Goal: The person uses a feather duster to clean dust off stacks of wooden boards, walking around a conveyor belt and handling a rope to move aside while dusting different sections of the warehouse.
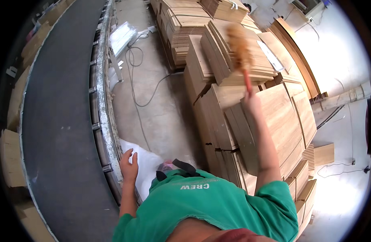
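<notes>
My right hand (252,99) is closed round the red handle of a duster (238,46), whose fluffy orange-brown head is smeared by motion. The duster is over a stack of flat wood-grain panels (219,50); whether it touches them I cannot tell. Below my outstretched right arm lie more wood-grain panels (280,109), stacked at a slant. My left hand (129,164) is empty, its fingers apart, beside the edge of the conveyor belt (58,101). Under and next to it is a white sheet (145,169).
A worn metal conveyor rail (101,86) runs along my left. A grey cable (133,86) loops over the concrete floor (165,129), near a white wrapped bundle (123,37). Taller panel stacks (189,24) stand farther off. Cardboard (12,157) lines the belt's far side.
</notes>
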### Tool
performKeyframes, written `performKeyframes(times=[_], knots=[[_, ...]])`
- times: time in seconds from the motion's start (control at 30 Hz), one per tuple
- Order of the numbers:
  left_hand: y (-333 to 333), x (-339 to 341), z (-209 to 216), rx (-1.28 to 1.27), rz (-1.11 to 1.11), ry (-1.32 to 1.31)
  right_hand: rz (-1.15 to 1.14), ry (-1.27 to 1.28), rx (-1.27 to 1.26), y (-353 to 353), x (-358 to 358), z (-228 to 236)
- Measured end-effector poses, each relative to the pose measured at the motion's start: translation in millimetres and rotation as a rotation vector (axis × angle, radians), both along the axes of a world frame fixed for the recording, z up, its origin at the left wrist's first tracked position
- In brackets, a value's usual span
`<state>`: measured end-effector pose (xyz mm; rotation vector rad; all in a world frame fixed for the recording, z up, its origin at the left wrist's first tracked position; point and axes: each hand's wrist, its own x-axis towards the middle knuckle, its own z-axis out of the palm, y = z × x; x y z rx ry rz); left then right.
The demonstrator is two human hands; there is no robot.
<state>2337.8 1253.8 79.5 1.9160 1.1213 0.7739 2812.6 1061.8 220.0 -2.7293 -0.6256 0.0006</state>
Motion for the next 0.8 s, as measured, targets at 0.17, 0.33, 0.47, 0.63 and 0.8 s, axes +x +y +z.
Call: performKeyframes(times=[0.17, 0.33, 0.47, 0.63, 0.8], knots=[[-2.1, 39.0, -18.4, -0.069, -0.132, -0.102, 0.858, 0.146, -0.048, 39.8, -126.4, 29.5], [11.8, 74.3, -3.0, -0.015, -0.246, -0.041, 0.592, -0.054, 0.238, 42.8, -52.3, 33.9], [13.9, 92.4, -3.6, -0.069, -0.226, -0.063, 0.133, -0.333, 0.325, -5.5, 112.4, 18.5], [20.2, 113.6, -8.1, -0.105, -0.209, -0.004, -0.313, -0.192, 0.186, -20.9, 216.6, 26.0], [51.5, 166.1, -13.6, -0.128, -0.224, 0.065, 0.257, 0.03, 0.128, 30.5, 168.5, 32.3]])
